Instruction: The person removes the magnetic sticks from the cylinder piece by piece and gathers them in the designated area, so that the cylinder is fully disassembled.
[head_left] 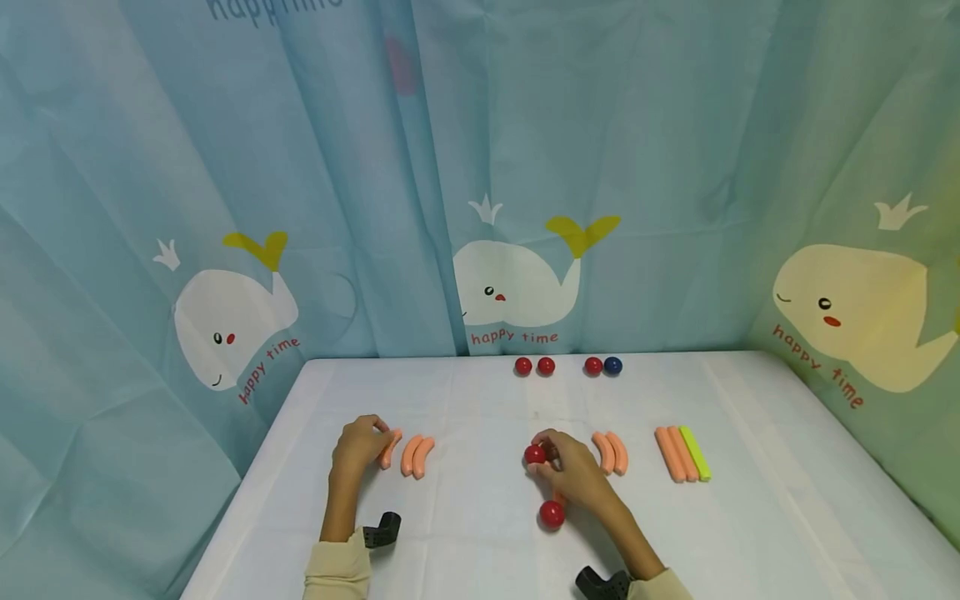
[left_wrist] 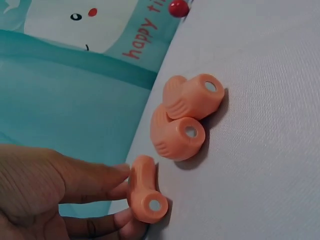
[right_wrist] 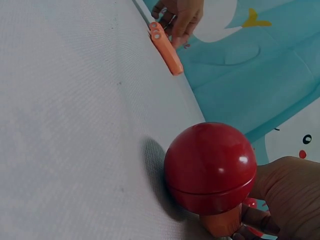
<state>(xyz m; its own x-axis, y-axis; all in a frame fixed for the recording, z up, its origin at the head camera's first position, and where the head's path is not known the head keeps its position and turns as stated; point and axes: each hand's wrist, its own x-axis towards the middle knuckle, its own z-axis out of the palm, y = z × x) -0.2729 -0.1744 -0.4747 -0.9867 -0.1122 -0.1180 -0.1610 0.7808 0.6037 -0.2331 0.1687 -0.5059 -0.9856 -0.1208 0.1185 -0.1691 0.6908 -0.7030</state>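
My left hand (head_left: 357, 446) pinches a short curved orange rod (left_wrist: 145, 187) between thumb and fingers; a silver disc shows in its end. Just right of it lie two similar curved rods (left_wrist: 177, 135), side by side. My right hand (head_left: 573, 471) holds a red ball (head_left: 535, 453) between its thumb and curled fingers. Nearer the front, a second red ball (right_wrist: 210, 167) touches the end of an orange rod (right_wrist: 222, 221), which the hand partly hides. Whether the rod joins both balls cannot be seen.
Two curved orange rods (head_left: 610, 453) lie right of the right hand. Farther right are straight orange rods (head_left: 670, 454) beside a green rod (head_left: 695, 454). Several red balls (head_left: 546, 367) and a blue ball (head_left: 612, 367) sit along the white table's (head_left: 480, 550) back edge, before a curtain (head_left: 660, 167).
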